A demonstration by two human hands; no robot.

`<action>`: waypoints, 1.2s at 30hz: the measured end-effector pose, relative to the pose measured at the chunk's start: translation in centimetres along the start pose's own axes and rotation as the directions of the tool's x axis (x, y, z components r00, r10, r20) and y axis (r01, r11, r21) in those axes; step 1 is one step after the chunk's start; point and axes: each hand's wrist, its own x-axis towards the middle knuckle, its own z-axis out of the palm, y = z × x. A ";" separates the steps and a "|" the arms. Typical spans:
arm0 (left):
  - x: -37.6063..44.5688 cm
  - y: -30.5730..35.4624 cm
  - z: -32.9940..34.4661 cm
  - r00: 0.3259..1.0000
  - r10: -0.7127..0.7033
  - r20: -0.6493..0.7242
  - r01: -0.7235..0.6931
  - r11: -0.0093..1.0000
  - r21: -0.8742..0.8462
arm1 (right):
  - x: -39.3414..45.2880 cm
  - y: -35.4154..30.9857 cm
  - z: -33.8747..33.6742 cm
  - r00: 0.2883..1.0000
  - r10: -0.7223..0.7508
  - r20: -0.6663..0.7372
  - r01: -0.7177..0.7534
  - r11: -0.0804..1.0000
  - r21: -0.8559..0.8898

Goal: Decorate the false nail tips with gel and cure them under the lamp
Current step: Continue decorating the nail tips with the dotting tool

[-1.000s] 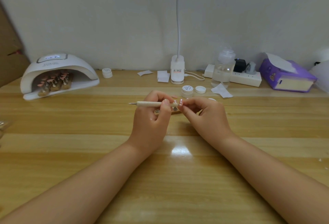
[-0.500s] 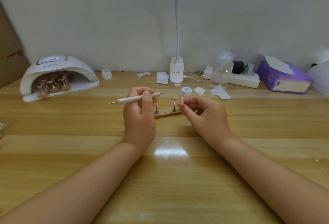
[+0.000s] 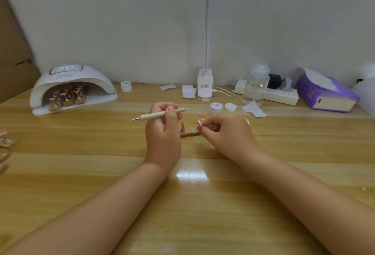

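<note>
We could not read the curing lamp's (image 3: 67, 76) blurred display. The right hand (image 3: 227, 131) hid one end of the wooden holder strip (image 3: 187, 133); what its fingertips pinched was too small to identify. Holder strips (image 3: 5, 143) at the left edge were cut off. Jar (image 3: 216, 108) lettering was illegible.

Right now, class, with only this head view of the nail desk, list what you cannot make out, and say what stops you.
- Nail tip pinched by the right hand: too small to read its decoration.
- Wooden stand: both ends hidden behind the hands.
- Tips inside the curing lamp: shadowed, uncountable.
- Gel pot label: too small.
- Holders at the left: cut by the edge.
</note>
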 end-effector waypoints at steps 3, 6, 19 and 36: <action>0.0 0.0 0.0 1.000 0.005 -0.001 -0.005 1.000 -0.002 | 0.5 -0.2 0.6 0.999 0.038 -0.009 -0.038 0.998 -0.054; 0.1 0.0 -0.1 1.000 0.004 -0.002 -0.005 1.000 -0.005 | 0.7 -0.5 1.4 0.999 0.038 -0.024 -0.040 0.993 -0.107; -0.1 -0.2 0.0 1.000 -0.004 0.015 0.004 1.000 -0.005 | 0.3 -0.6 3.3 0.997 0.067 -0.050 -0.079 0.942 -0.325; 0.0 -0.3 0.0 0.999 0.012 0.046 -0.012 1.000 -0.016 | 0.0 -1.4 0.3 0.997 0.080 -0.019 -0.081 0.940 -0.332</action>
